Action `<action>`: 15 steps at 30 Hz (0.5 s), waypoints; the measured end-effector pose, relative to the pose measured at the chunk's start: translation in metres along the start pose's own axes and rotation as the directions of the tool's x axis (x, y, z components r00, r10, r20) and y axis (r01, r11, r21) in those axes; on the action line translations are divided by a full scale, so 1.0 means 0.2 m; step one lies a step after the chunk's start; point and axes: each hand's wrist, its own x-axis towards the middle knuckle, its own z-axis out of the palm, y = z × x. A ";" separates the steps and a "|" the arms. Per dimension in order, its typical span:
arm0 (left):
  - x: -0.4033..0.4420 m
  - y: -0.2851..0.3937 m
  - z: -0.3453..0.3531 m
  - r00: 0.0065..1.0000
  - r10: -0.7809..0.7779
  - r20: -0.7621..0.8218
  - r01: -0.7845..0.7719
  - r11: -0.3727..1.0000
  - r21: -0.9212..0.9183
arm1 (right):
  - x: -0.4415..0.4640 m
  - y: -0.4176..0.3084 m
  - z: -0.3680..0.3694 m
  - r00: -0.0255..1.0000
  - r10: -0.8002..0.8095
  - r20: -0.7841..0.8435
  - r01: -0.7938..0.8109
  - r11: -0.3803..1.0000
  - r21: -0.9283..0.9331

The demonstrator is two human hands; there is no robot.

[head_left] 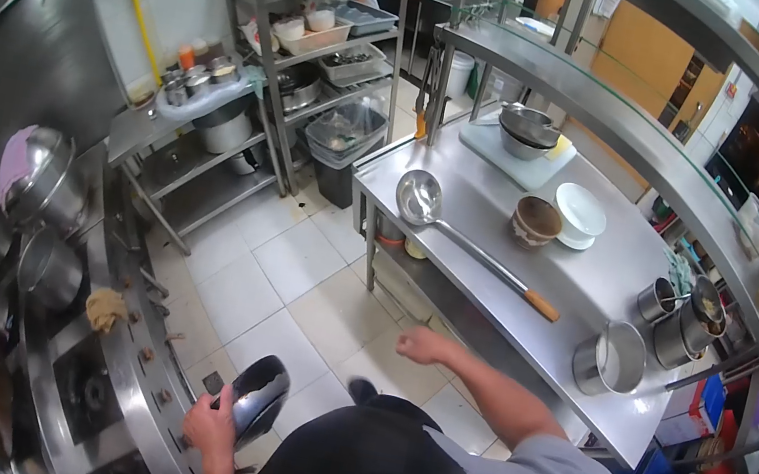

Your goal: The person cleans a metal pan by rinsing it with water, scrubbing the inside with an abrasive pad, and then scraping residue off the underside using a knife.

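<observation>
My left hand [211,423] is closed around the edge of a dark, shiny pan [262,397], tilted on its side beside the stove front. A small dark tab shows above my fingers; I cannot tell whether it is the pan's handle. My right hand [422,344] is closed in a loose fist over the floor, with nothing visible in it. It is apart from the steel table, nearest to its front edge. On that table lies a large steel ladle [420,199] with a wooden handle end.
The stove [84,388] runs along my left, with steel pots [49,268] and a tan cloth [105,308]. A brown bowl [536,222], white bowls [580,212] and a steel pot [610,359] stand on the table [485,215]. Ahead are a shelf rack [301,61] and a bin [341,154].
</observation>
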 end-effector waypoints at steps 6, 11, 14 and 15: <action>0.66 0.01 0.43 0.999 -0.049 -0.016 0.052 0.965 0.256 | 0.90 -0.42 -1.10 0.958 -0.200 -0.206 0.188 0.979 -0.076; 1.17 0.15 0.66 0.992 -0.082 -0.099 0.111 0.935 0.336 | 2.18 -0.16 -1.92 0.900 -0.214 -0.380 -0.049 0.816 -0.575; 1.46 0.28 0.71 0.986 -0.152 -0.072 0.168 0.921 0.351 | 2.56 -0.01 -2.32 0.915 -0.014 -0.403 -0.277 0.705 -0.653; 1.53 0.32 0.74 0.985 -0.148 -0.091 0.171 0.918 0.357 | 2.66 0.08 -2.41 0.895 0.079 -0.439 -0.373 0.670 -0.641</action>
